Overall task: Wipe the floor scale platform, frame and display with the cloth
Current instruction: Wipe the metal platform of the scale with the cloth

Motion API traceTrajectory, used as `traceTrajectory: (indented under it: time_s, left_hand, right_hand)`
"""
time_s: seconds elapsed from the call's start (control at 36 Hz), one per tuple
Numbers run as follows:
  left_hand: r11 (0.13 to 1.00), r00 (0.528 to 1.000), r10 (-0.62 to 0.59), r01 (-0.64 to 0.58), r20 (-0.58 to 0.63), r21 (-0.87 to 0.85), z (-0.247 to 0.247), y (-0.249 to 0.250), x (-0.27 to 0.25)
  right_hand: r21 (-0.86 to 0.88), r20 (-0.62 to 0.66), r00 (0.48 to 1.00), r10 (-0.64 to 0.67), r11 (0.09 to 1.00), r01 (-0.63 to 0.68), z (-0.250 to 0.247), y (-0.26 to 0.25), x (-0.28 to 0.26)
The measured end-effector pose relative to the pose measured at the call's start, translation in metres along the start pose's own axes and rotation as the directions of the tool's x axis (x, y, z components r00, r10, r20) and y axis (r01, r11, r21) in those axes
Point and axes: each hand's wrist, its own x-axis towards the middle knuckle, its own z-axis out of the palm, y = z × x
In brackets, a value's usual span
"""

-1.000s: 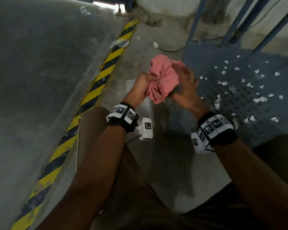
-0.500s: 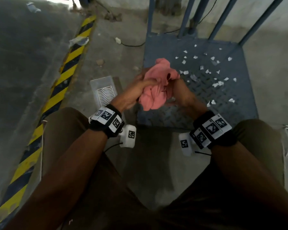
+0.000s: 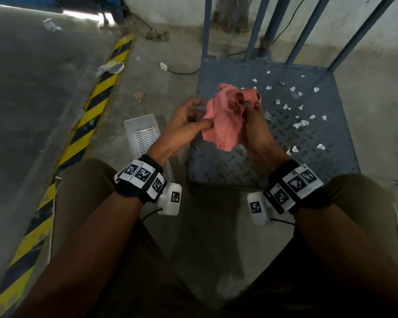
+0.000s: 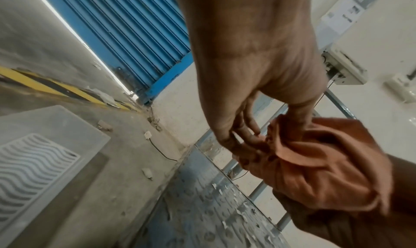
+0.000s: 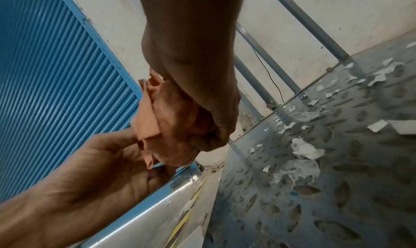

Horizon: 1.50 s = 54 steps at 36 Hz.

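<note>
A crumpled pink cloth [image 3: 225, 120] hangs in the air above the near-left corner of the floor scale's blue-grey checker-plate platform [image 3: 313, 145]. My right hand [image 3: 251, 109] grips the cloth's bunched top, fingers curled round it [image 5: 202, 138]. My left hand [image 3: 200, 113] pinches the cloth's left edge between thumb and fingers [image 4: 270, 134]. Torn white paper scraps [image 3: 301, 123] litter the platform. The blue frame posts [image 3: 257, 28] rise from its far edge. A white box [image 4: 344, 68] sits on a post in the left wrist view; I cannot tell if it is the display.
A white ribbed plastic tray [image 3: 145, 136] lies on the concrete left of the scale. A yellow-black hazard stripe [image 3: 87, 115] runs along the floor further left. A thin black cable [image 3: 182, 71] trails past the platform's far-left corner. A blue shutter [image 4: 126, 38] stands behind. My knees flank the platform's near edge.
The head view has swung right, bringing the scale to the middle. The left hand has drawn away from the bunched cloth to its left edge, and the cloth hangs looser.
</note>
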Motion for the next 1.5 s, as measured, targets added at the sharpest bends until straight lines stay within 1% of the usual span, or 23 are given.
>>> traceTrajectory:
  time_s: [0.06,0.11,0.17,0.22,0.33,0.39,0.44,0.5,0.56,0.61,0.64,0.69,0.72,0.75,0.81,0.92,1.06,1.11,1.19,1.28,1.39,1.44,1.5]
  left_hand:
    - [0.999,0.997,0.037,-0.036,-0.064,0.018,-0.001,-0.005,0.001]
    - [0.996,0.994,0.087,-0.084,-0.071,0.032,0.000,-0.009,0.000]
    - [0.988,0.989,0.148,-0.147,-0.017,0.049,0.003,-0.009,-0.002]
    - [0.980,0.980,0.182,-0.187,0.076,0.063,0.003,-0.008,-0.004]
    - [0.993,0.977,0.052,-0.072,0.205,0.091,-0.011,-0.007,-0.002]
    - [0.992,0.991,0.021,-0.037,0.135,0.118,-0.018,-0.008,0.001]
    - [0.991,1.000,0.001,0.000,-0.002,0.133,-0.025,-0.011,0.006]
    - [0.989,0.994,-0.040,0.053,-0.100,0.137,-0.032,-0.016,0.012]
    - [0.984,0.989,-0.077,0.096,-0.127,0.151,-0.035,-0.020,0.015]
    - [0.980,0.987,-0.091,0.112,-0.132,0.163,-0.035,-0.022,0.015]
    - [0.978,0.986,-0.097,0.119,-0.133,0.170,-0.035,-0.022,0.015]
    - [0.971,0.984,-0.120,0.144,-0.129,0.193,-0.034,-0.025,0.014]
    - [0.966,0.983,-0.133,0.158,-0.129,0.205,-0.034,-0.027,0.014]
    - [0.960,0.980,-0.146,0.174,-0.139,0.218,-0.034,-0.028,0.014]
    - [0.952,0.975,-0.153,0.190,-0.162,0.239,-0.035,-0.031,0.015]
    - [0.914,0.977,-0.142,0.192,-0.160,0.357,-0.036,-0.035,0.016]
    - [0.837,0.981,-0.163,0.192,-0.102,0.512,-0.032,-0.040,0.014]
    - [0.808,0.984,-0.159,0.177,-0.081,0.562,-0.031,-0.043,0.011]
    - [0.776,0.986,-0.162,0.153,-0.041,0.612,-0.029,-0.047,0.008]
    - [0.748,0.986,-0.162,0.141,-0.028,0.648,-0.028,-0.049,0.007]
    - [0.742,0.985,-0.172,0.144,-0.021,0.655,-0.030,-0.050,0.005]
    - [0.735,0.982,-0.187,0.147,-0.010,0.662,-0.032,-0.051,0.005]
    - [0.735,0.978,-0.205,0.135,0.027,0.665,-0.031,-0.051,0.005]
  right_hand:
    - [0.025,0.017,1.000,-0.007,1.000,0.007,0.001,0.001,0.003]
    - [0.046,0.105,0.994,-0.005,0.999,0.000,0.007,0.005,0.003]
    - [0.058,0.180,0.984,0.009,0.998,-0.020,0.011,0.012,0.003]
    - [0.051,0.171,0.985,0.027,0.998,-0.036,0.010,0.016,0.003]
    - [-0.002,0.134,0.991,0.000,1.000,0.000,-0.002,0.016,0.000]
    - [-0.064,0.076,0.997,-0.025,0.998,0.030,-0.005,0.020,0.003]
    - [-0.191,0.061,0.996,-0.060,0.979,0.070,-0.003,0.023,0.001]
    - [-0.300,0.117,0.987,-0.114,0.943,0.145,-0.001,0.029,-0.002]
    - [-0.361,0.207,0.967,-0.152,0.906,0.219,0.003,0.041,-0.009]
    - [-0.497,0.231,0.957,-0.178,0.824,0.273,0.013,0.055,-0.021]
    - [-0.605,0.234,0.956,-0.179,0.742,0.287,0.017,0.065,-0.025]
    - [-0.855,0.193,0.974,-0.120,0.466,0.227,0.018,0.081,-0.028]
    - [-0.927,0.151,0.985,-0.081,0.336,0.170,0.017,0.087,-0.026]
    - [-0.957,0.131,0.989,-0.073,0.250,0.145,0.017,0.090,-0.024]
    - [-0.962,0.167,0.979,-0.118,0.197,0.188,0.016,0.090,-0.021]
    - [-0.895,0.297,0.942,-0.158,0.299,0.332,0.010,0.095,-0.014]
    - [-0.811,0.455,0.849,-0.269,0.269,0.520,0.006,0.109,-0.010]
    - [-0.817,0.451,0.845,-0.288,0.247,0.521,0.005,0.115,-0.006]
    - [-0.847,0.417,0.876,-0.244,0.244,0.472,0.007,0.120,0.002]
    - [-0.844,0.411,0.886,-0.213,0.278,0.458,0.009,0.119,0.006]
    - [-0.769,0.463,0.852,-0.246,0.366,0.524,0.008,0.117,0.007]
    - [-0.751,0.498,0.837,-0.227,0.371,0.547,0.007,0.114,0.007]
    - [-0.757,0.536,0.826,-0.172,0.334,0.561,0.003,0.111,0.007]
